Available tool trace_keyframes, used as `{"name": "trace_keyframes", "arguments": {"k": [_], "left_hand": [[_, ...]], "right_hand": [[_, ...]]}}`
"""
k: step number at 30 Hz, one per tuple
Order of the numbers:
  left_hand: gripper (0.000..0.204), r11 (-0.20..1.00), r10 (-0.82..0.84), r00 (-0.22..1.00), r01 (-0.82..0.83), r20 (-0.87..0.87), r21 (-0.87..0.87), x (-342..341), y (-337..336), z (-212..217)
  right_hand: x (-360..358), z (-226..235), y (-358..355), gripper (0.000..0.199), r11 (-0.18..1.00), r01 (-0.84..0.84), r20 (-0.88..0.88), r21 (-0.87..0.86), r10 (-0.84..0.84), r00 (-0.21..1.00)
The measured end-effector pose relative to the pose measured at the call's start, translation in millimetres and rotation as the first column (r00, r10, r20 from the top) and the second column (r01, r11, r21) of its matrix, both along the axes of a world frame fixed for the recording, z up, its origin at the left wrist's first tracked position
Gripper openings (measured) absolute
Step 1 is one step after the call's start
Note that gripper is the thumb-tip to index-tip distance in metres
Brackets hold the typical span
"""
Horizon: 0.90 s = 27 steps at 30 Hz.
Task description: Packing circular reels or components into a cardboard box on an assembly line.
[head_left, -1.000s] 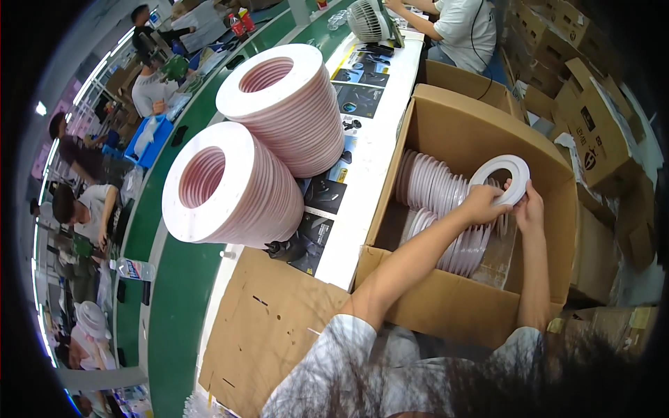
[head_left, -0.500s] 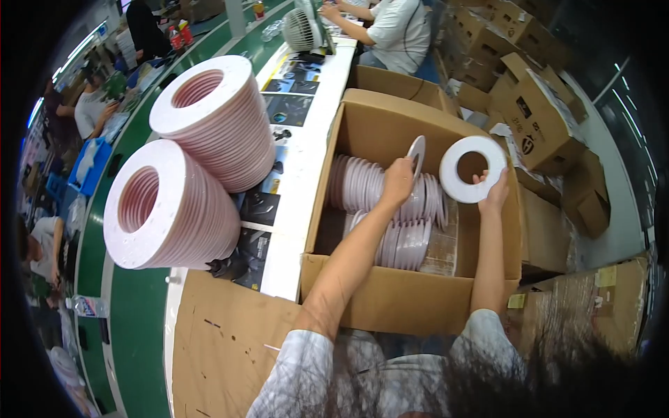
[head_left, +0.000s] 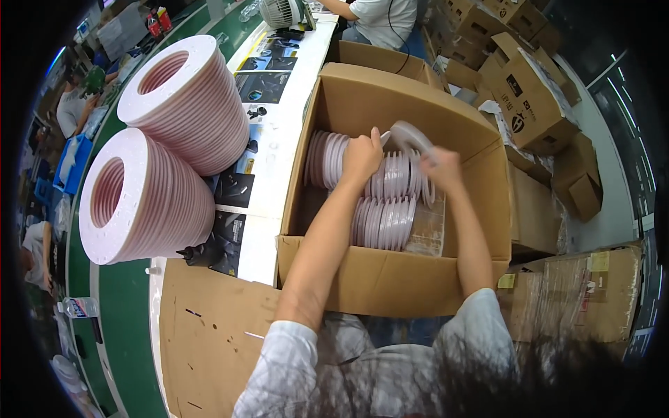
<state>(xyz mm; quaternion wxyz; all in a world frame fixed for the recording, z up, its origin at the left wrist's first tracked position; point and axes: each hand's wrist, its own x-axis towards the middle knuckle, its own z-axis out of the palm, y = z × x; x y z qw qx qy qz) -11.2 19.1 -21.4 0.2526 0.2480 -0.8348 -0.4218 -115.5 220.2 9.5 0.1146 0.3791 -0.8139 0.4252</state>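
Note:
My right hand (head_left: 444,169), smeared by motion, grips a flat white ring (head_left: 411,137) by its edge, above the open cardboard box (head_left: 390,277). To its left, the fingers of my left hand (head_left: 363,159) are closed at the top of the far row of rings, and a sliver of white ring (head_left: 385,138) shows beside its thumb. Inside the box, a far row of white rings (head_left: 326,157) stands on edge, packed side by side. A shorter near row of rings (head_left: 383,224) stands in front of it.
Two tall stacks of pinkish-white rings, a far stack (head_left: 202,104) and a near stack (head_left: 157,202), stand left of the box on the workbench (head_left: 263,230). A fan (head_left: 284,12) sits at the bench's far end, near a seated person. Cardboard boxes (head_left: 533,104) crowd the right.
My right hand has brought its ring left and inward, from the box's right side to over the rows. The ring at my left hand has dropped lower, and the whole view has shifted slightly.

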Motion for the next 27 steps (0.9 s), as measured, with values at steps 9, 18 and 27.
{"name": "trace_keyframes", "arguments": {"k": [9,18,27], "left_hand": [[0.064,0.998,-0.053,0.991,0.048,0.127,0.041,3.9,4.5,18.9],[0.065,0.997,-0.081,0.994,0.081,0.068,0.003,7.1,-3.4,22.5],[0.063,0.999,-0.01,1.0,0.009,0.021,0.039,17.8,-5.8,31.6]], "right_hand": [[-9.8,-2.7,-0.9,0.017,0.982,0.081,-0.073,-0.169,-0.094,0.993],[-4.5,-2.0,-4.9,0.015,0.892,0.283,0.174,-0.353,-0.234,0.956],[21.2,-2.6,-7.6,0.011,0.968,0.063,0.063,-0.242,-0.049,0.997]]}}
